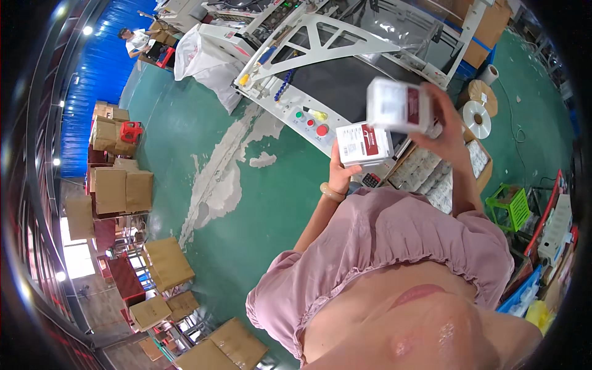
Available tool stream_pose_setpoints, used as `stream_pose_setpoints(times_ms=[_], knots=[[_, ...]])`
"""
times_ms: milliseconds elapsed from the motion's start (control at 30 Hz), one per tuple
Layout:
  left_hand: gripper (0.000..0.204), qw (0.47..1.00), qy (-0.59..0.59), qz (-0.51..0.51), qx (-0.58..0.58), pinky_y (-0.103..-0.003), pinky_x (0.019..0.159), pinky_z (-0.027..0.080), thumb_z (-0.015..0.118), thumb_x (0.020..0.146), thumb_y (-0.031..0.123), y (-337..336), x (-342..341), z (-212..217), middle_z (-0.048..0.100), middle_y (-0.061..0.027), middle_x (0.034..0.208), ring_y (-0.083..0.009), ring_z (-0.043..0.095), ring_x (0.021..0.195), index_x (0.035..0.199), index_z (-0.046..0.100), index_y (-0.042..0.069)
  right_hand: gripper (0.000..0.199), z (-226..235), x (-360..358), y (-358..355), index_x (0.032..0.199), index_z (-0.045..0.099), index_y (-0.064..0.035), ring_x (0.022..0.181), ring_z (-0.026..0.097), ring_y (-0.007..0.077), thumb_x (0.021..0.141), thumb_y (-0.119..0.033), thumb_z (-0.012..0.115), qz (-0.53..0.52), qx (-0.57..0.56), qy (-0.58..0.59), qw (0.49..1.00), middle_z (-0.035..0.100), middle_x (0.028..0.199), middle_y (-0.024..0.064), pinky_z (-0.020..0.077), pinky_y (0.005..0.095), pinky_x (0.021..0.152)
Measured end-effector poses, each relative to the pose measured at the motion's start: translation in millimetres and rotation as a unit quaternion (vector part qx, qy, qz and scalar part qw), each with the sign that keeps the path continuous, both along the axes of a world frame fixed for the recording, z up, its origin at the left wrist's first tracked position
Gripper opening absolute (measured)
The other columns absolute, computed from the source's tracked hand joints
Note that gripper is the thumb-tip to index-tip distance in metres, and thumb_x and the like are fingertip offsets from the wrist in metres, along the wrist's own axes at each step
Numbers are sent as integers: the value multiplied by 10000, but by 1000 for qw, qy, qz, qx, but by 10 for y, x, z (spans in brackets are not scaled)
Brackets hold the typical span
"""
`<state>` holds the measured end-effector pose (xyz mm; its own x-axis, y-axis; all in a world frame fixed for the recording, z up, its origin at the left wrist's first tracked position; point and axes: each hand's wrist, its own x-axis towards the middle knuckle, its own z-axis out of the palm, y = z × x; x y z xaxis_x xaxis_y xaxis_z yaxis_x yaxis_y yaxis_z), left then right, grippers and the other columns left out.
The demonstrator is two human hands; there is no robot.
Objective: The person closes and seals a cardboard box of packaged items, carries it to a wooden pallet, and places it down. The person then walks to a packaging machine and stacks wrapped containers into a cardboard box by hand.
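My left hand [340, 175] is closed around the lower left side of a small white box with a dark red panel [353, 145], its label turned upward. Another white and dark red box [390, 106], blurred by motion, is gripped from its right side by my right hand [445, 126]. It is held higher and to the right of the first box, overlapping it in view. Whether each hand holds one box or several stacked ones is hard to make out. Both boxes are in front of the machine's black conveyor belt [345, 83].
Colored push buttons sit on the machine's white frame [290, 105]. An open carton [487, 161] of wrapped packs stands by my right arm, near film rolls [476, 117] and a green crate [509, 206]. Cardboard boxes [111, 190] line the left; a person [134, 42] is far off.
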<state>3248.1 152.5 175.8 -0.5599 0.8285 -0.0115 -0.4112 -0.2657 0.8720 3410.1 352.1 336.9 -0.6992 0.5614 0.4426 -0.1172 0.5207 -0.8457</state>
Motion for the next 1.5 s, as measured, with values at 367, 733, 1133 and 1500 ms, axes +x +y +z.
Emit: stream_pose_setpoints(times_ms=[367,733,1133,1500], knots=[[980,1000,-30,-8,4,-344,932,399,811,555,108,-21,44,24,468,-85,1206,-213,476,1103,1339,227,40,695,-794,466,449,1268,302,2,992,532,188,699,-12,700,-191,-150,60,968,494,1123,124,453,297,821],[751,997,-81,7,10,-326,888,420,796,577,64,-49,109,180,533,-75,1129,-204,526,1020,1215,404,-1,831,-2411,589,1667,1274,358,-117,1051,469,386,579,-305,772,-415,16,-261,871,467,1135,229,410,435,878],[799,996,-69,56,-14,-327,914,396,785,578,44,-266,75,128,501,-76,1170,-209,495,1060,1254,360,13,892,-2526,-27,1943,1361,221,-142,926,581,309,644,-233,744,-305,-49,-336,890,553,1058,202,474,393,796],[953,972,137,172,-78,-352,940,382,807,550,97,-165,35,102,424,-134,1221,-242,451,1106,1332,267,28,439,-895,-323,-343,1138,534,-18,928,563,187,911,-357,374,98,-284,-61,952,579,1052,95,466,290,736]])
